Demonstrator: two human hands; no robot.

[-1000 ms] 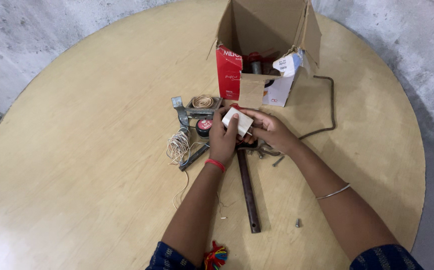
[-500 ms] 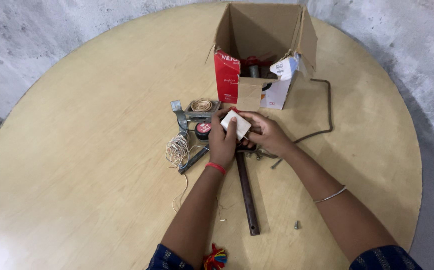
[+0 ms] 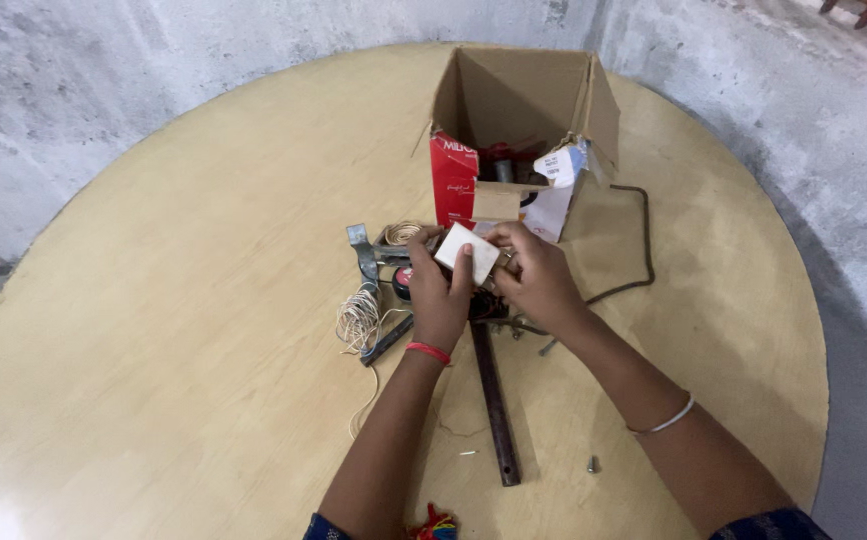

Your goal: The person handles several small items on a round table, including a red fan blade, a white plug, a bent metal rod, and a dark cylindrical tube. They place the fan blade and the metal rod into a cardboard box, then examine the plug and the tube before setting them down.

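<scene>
Both hands had drifted slightly up and toward the carton since a second earlier, the small white block lifting with them.

Nearest the camera, a loose screw [image 3: 592, 463] lay on the round wooden desk [image 3: 154, 330], right of a long dark metal bar [image 3: 495, 400] that ran away toward the hands. Further in, the left hand [image 3: 440, 290] held the small white block [image 3: 466, 251] above the desk, fingers [image 3: 464, 262] clamped over its near face. The right hand [image 3: 537, 272] closed on the block's right edge, fingers curled around something too small to identify. To the left sat a loose coil of pale wire [image 3: 360, 318] and a grey metal bracket [image 3: 363, 252]. Beyond stood an open red-and-white cardboard box [image 3: 514, 140], parts visible inside, with a bent dark rod [image 3: 642, 240] to its right.

A steady left-hand grip, with the right working only the edge, looked the surest way to handle the block over the clutter.
</scene>
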